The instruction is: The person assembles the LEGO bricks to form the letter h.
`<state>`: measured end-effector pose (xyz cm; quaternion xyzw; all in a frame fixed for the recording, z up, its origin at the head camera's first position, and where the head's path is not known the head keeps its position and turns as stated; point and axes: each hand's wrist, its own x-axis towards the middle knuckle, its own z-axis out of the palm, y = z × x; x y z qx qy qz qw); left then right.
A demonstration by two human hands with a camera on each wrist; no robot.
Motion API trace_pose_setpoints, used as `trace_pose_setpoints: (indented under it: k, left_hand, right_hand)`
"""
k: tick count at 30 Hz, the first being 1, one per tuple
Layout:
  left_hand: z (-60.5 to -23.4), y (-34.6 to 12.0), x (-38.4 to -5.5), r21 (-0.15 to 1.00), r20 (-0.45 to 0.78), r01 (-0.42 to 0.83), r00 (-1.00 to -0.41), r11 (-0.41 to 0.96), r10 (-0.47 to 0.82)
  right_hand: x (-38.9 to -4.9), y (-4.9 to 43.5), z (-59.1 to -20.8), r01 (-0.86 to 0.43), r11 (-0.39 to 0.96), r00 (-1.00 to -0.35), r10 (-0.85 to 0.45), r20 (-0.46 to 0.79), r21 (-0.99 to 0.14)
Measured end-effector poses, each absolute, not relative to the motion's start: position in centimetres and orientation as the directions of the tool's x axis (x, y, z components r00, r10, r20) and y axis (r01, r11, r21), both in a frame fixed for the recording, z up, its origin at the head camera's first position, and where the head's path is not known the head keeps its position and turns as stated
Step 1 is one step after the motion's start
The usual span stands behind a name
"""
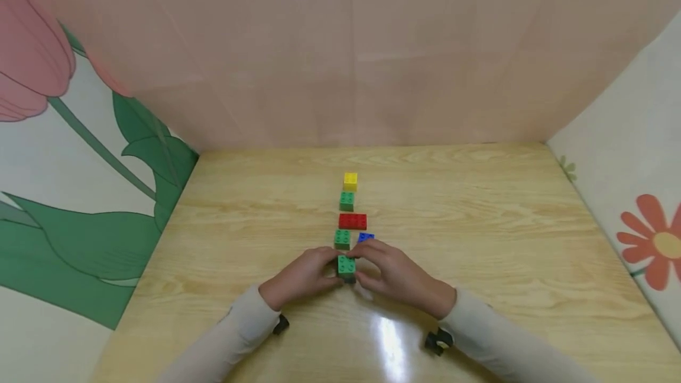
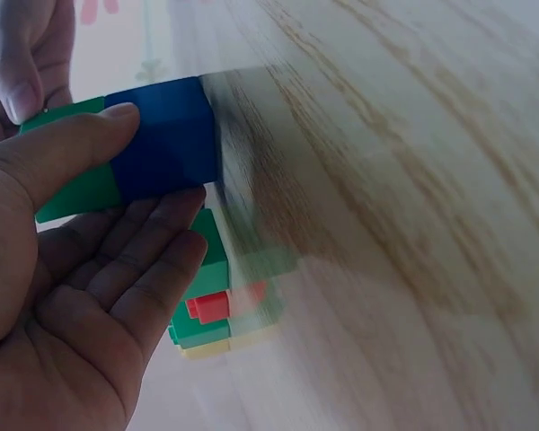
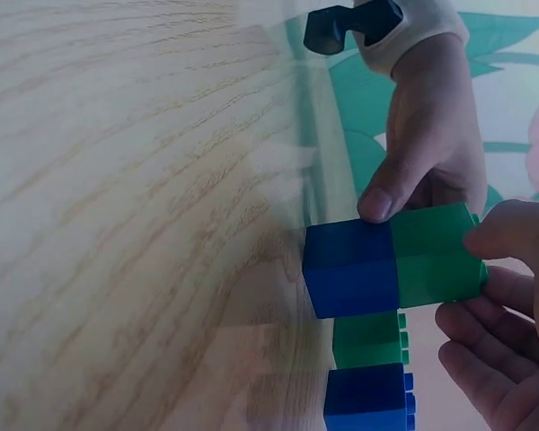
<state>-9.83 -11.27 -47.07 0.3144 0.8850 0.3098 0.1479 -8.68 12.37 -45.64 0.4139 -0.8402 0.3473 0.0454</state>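
Pinching a blue block with left hand and the green block atop it with right hand, just nearer than a second green block on table.

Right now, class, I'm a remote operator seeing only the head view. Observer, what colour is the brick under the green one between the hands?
Observer: Blue; the right wrist view shows a blue brick joined beneath the green brick.
Operator: Where is the left thumb tip?
Observer: In the left wrist view, the left hand has its thumb tip on the blue brick.
Operator: And the right thumb?
Observer: The right hand has its thumb tip on the green brick.
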Motion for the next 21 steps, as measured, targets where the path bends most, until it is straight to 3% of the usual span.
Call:
trace_pose_setpoints:
  k: [14, 21]
  left_hand:
    - [-46.8, -11.6, -9.8, 0.624, -0.098, 0.454, -0.762, 0.636, 0.64]
    - [-46.7, -12.4, -10.0, 0.656, -0.118, 0.408, -0.775, 0.634, 0.621]
  right_hand:
    - [-9.7, 13.5, -45.5, -0.72, 0.439, -0.682, -0.592, 0.43, -0.538]
    - [-10.2, 13.9, -45.3, -0.679, 0.496, -0.727, -0.558, 0.401, -0.542]
